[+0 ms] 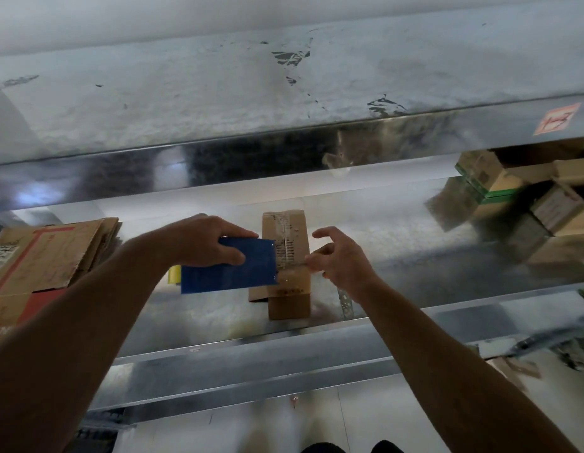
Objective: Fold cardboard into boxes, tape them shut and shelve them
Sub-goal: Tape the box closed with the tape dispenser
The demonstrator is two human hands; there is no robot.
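Observation:
A small brown cardboard box (289, 299) stands on the metal shelf (398, 256), old tape marks down its top. My left hand (205, 240) grips a blue tape dispenser (230, 268) just left of the box, a yellow part (174, 274) showing behind it. A strip of clear tape (292, 264) runs from the dispenser's edge across the box top. My right hand (338, 259) pinches the free end of that tape at the box's right side, its other fingers spread.
Flattened cardboard sheets (45, 256) lie stacked on the shelf at left. Several made-up boxes (525, 204) are piled at the shelf's right end. An upper metal shelf (284, 93) juts out above. The shelf's front rail (284, 348) crosses below my forearms.

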